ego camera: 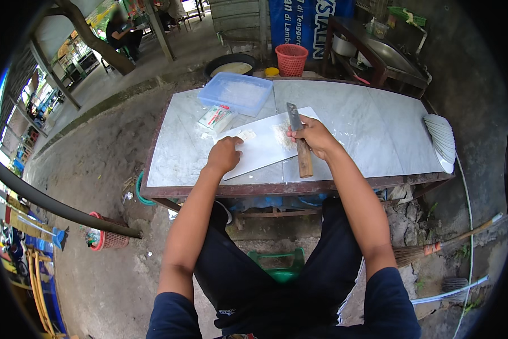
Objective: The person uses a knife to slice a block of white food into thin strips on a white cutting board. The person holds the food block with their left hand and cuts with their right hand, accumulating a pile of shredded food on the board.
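My right hand (312,134) grips a kitchen knife near where its blade meets the wooden handle (304,163). The dark, specked blade (293,116) points away from me over a white cutting board (264,157). Under and beside that hand lies a pile of fine white shreds (282,134). On the board's left part, my left hand (226,155) has thumb and index finger apart, with the index finger by some pale flat slices (247,134). Its other fingers are curled and partly hidden.
Beyond the board are a white printed packet (215,118) and a blue plastic tub (237,94) holding white shreds. Stacked white plates (441,140) stand at the table's right end. A red basket (292,60) sits past the far edge; a green stool (281,262) is beneath me.
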A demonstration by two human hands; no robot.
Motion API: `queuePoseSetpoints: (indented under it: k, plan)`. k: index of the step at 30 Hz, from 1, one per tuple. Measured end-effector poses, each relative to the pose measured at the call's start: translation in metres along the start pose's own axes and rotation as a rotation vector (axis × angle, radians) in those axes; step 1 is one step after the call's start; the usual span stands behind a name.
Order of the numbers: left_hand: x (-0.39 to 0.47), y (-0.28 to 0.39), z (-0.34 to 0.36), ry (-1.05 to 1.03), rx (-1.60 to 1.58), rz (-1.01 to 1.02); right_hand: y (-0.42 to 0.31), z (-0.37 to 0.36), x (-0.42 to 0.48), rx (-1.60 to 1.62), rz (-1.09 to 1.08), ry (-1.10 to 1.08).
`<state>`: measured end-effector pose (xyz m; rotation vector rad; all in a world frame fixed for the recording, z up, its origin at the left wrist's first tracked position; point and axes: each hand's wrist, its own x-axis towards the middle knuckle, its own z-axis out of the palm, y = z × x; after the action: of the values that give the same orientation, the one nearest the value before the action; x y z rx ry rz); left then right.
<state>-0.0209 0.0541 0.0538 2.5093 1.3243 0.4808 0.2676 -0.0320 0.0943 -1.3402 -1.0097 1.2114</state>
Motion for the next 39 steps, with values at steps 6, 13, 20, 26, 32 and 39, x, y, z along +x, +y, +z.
queuePoseSetpoints:
  k: [6, 13, 20, 26, 32, 39]
  plan:
    - [0.017, -0.027, 0.013, 0.098, 0.133, -0.005, 0.013, 0.016, -0.008, 0.174, 0.182, -0.123]
    - [0.019, -0.014, 0.03, 0.18, 0.102, -0.061, 0.009, 0.054, -0.027, 0.191, 0.064, -0.158]
    - [0.03, -0.005, 0.031, 0.121, 0.177, -0.098, 0.015, 0.051, -0.018, 0.132, 0.017, -0.132]
    - [0.042, -0.012, 0.031, 0.087, 0.039, -0.14, 0.023, 0.042, -0.02, 0.069, 0.058, -0.083]
    - [0.04, -0.004, 0.026, 0.147, 0.077, -0.073, 0.018, 0.031, -0.034, -0.016, 0.037, -0.133]
    - [0.032, 0.005, 0.03, 0.23, 0.025, -0.067, 0.03, 0.026, -0.044, -0.036, -0.018, -0.063]
